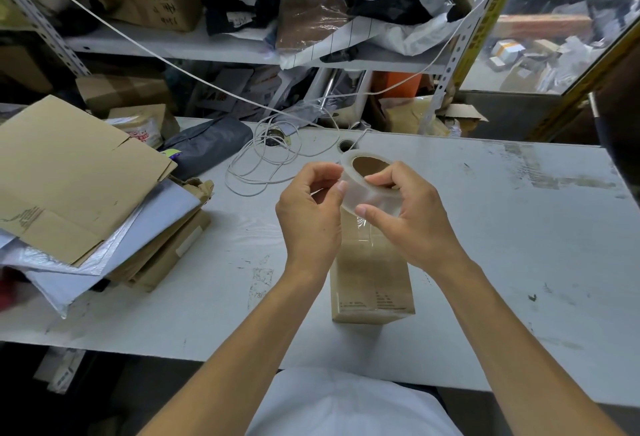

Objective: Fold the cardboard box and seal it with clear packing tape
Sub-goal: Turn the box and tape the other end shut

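Both hands up over the surface | right hand grips tape roll | left hand pinches its edge | cardboard box lies closed underneath, near front edge

Single view — head-worn, wide-angle, looking forward and down over a white table. Close in: both forearms reach up from the bottom edge. Shelves at the far side — frame edges bend noticeably.

dim, bluish light; soft shadows, wide-angle bending at edges, slight blur.
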`<state>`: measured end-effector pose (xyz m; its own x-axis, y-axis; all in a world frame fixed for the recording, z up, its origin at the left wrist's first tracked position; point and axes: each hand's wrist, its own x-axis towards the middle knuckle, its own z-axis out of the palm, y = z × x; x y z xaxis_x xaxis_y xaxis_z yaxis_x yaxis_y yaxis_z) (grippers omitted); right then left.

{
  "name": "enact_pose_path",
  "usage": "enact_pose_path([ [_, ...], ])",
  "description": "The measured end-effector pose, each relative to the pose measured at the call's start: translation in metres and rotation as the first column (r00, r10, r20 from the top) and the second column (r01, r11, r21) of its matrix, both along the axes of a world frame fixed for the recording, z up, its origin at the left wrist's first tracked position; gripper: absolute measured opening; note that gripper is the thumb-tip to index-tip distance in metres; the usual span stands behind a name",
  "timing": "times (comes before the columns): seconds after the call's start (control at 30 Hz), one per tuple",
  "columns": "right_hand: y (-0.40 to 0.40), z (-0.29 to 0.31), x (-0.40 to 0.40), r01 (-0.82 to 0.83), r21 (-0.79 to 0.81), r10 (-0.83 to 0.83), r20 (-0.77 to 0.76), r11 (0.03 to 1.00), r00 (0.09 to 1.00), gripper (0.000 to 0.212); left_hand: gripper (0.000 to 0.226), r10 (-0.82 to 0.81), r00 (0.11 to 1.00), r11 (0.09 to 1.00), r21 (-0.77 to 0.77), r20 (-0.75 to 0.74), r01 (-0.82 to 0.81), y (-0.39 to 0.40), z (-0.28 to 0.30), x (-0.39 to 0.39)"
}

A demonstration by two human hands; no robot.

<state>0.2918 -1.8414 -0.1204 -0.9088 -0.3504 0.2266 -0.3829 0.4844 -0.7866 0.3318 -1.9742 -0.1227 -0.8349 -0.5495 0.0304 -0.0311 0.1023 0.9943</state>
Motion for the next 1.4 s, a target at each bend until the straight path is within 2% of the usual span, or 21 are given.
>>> enact_pose_path([
  [0.3, -0.001, -0.001, 0.004, 0.017, 0.002, -0.017, -0.021, 1.0, 1.0, 0.032, 0.013, 0.071, 0.997, 0.997, 0.035, 0.028, -0.072, 0.007, -0.002, -0.003],
  [0.8, -0.001, -0.002, 0.005, 0.034, 0.038, -0.032, -0.056, 0.999, 0.998, 0.03, 0.011, 0.075, 0.997, 0.995, 0.057, 0.035, -0.076, 0.011, -0.002, -0.005],
  [1.0, -0.003, -0.003, 0.0, 0.078, 0.033, -0.077, -0.036, 0.996, 0.996, 0.031, 0.014, 0.028, 0.999, 0.998, 0.06, 0.016, -0.029, 0.021, 0.0, -0.003],
  [1.17, -0.004, -0.003, 0.0, 0.107, 0.023, -0.106, -0.022, 0.994, 0.994, 0.033, 0.038, -0.015, 1.0, 1.0, -0.002, -0.019, 0.015, 0.014, 0.001, -0.002],
  [1.27, -0.004, -0.005, 0.002, 0.105, 0.034, -0.104, -0.034, 0.994, 0.994, 0.033, 0.037, -0.02, 1.0, 0.999, -0.029, -0.017, 0.019, 0.01, 0.002, -0.001],
  [1.4, -0.005, -0.002, 0.001, 0.079, 0.057, -0.074, -0.073, 0.995, 0.995, 0.032, 0.035, -0.008, 1.0, 0.999, 0.043, 0.023, 0.007, 0.007, 0.002, -0.005],
])
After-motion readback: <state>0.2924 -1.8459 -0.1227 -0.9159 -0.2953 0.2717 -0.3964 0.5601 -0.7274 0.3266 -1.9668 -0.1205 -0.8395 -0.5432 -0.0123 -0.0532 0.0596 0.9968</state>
